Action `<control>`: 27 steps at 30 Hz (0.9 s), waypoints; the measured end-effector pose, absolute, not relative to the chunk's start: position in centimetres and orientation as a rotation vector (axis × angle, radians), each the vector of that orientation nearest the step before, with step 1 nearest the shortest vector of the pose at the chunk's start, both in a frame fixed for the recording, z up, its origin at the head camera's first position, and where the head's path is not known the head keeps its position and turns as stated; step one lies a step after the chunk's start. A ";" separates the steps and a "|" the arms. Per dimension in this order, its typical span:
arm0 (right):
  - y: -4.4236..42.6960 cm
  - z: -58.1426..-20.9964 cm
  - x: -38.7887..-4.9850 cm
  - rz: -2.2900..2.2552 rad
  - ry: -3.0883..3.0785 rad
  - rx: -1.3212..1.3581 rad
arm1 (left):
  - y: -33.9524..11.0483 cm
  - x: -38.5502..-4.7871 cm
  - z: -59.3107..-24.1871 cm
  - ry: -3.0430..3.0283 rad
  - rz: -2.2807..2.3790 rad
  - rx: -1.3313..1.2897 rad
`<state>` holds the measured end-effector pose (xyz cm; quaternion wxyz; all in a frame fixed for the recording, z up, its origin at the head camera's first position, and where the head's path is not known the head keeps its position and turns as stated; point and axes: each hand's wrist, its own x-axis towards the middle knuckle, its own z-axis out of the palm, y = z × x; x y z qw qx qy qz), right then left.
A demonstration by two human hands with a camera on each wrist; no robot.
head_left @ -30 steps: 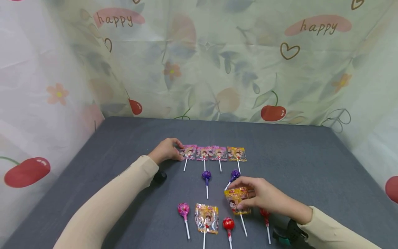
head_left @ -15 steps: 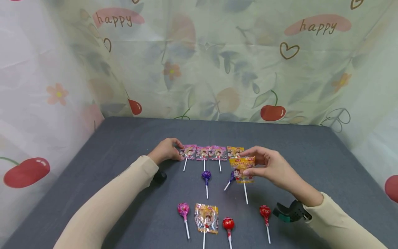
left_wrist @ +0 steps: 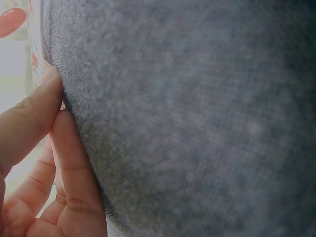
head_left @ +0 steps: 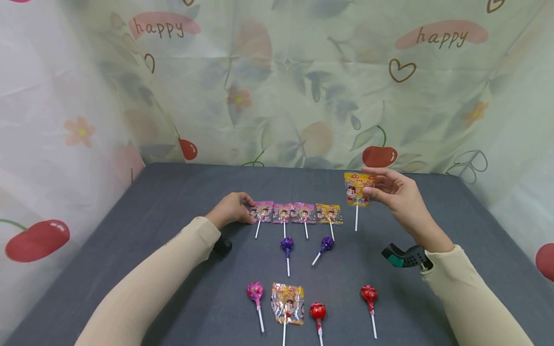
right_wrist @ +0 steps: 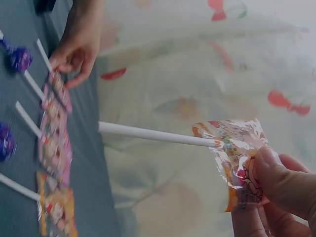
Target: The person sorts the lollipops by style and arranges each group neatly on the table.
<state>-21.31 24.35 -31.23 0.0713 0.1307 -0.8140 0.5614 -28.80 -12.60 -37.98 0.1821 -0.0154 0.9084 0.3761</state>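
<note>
My right hand (head_left: 400, 202) pinches a flat lollipop in a yellow wrapper (head_left: 357, 188) by its right side, raised over the table's far right part. Its white stick hangs down. At the left end of a row, my left hand (head_left: 232, 210) has thumb and index finger at the left edge of a lollipop in a pink wrapper (head_left: 262, 211). More pink-wrapped lollipops (head_left: 303, 213) and a yellow-wrapped lollipop (head_left: 329, 214) continue that row to the right. In the left wrist view, the left fingers (left_wrist: 74, 163) are against the dark cloth; the lollipop is hidden there.
Two purple round lollipops (head_left: 287, 244) lie below the row. Nearer the front edge are a pink round lollipop (head_left: 255, 291), another yellow-wrapped lollipop (head_left: 287, 303) and two red round lollipops (head_left: 318, 310). A printed curtain (head_left: 277, 96) encloses the dark table (head_left: 195, 185).
My right hand has carried the yellow-wrapped lollipop from the front, past the purple lollipop, up and away to the far right. My left hand has stayed at the row's left end.
</note>
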 end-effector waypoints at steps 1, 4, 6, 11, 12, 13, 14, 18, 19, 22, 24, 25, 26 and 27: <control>24.5 -31.5 -21.6 1.697 -2.444 0.377 | -12.6 -28.8 -38.0 2.566 1.058 -0.038; 25.2 -32.7 -22.7 1.738 -2.443 0.327 | -12.7 -28.8 -38.0 2.568 1.052 -0.027; 25.7 -33.7 -23.3 1.760 -2.453 0.290 | -12.7 -28.8 -38.0 2.566 1.055 -0.026; 26.4 -35.9 -24.8 1.733 -2.517 0.199 | -12.8 -28.8 -38.1 2.560 1.068 -0.026; 26.5 -36.3 -25.1 1.727 -2.529 0.171 | -12.8 -28.7 -38.1 2.559 1.069 -0.024; 26.6 -36.6 -25.3 1.715 -2.545 0.141 | -12.8 -28.7 -38.1 2.559 1.069 -0.022; 26.7 -37.0 -25.6 1.709 -2.559 0.112 | -12.8 -28.7 -38.1 2.560 1.069 -0.021; 26.8 -38.1 -26.5 1.674 -2.638 0.008 | -12.8 -28.7 -38.1 2.556 1.074 -0.023; 26.9 -38.4 -26.6 1.660 -2.663 -0.016 | -12.8 -28.7 -38.1 2.556 1.072 -0.024; 26.9 -39.0 -27.0 1.636 -2.721 -0.084 | -12.8 -28.8 -38.2 2.552 1.082 -0.026; 26.8 -39.3 -27.2 1.633 -2.754 -0.131 | -12.8 -28.8 -38.1 2.550 1.084 -0.025; 26.8 -39.5 -27.3 1.638 -2.767 -0.157 | -12.8 -28.7 -38.1 2.550 1.083 -0.024; 26.8 -39.6 -27.3 1.645 -2.777 -0.180 | -12.8 -28.7 -38.1 2.550 1.081 -0.024; 26.8 -39.7 -27.4 1.650 -2.788 -0.201 | -12.8 -28.8 -38.1 2.551 1.079 -0.027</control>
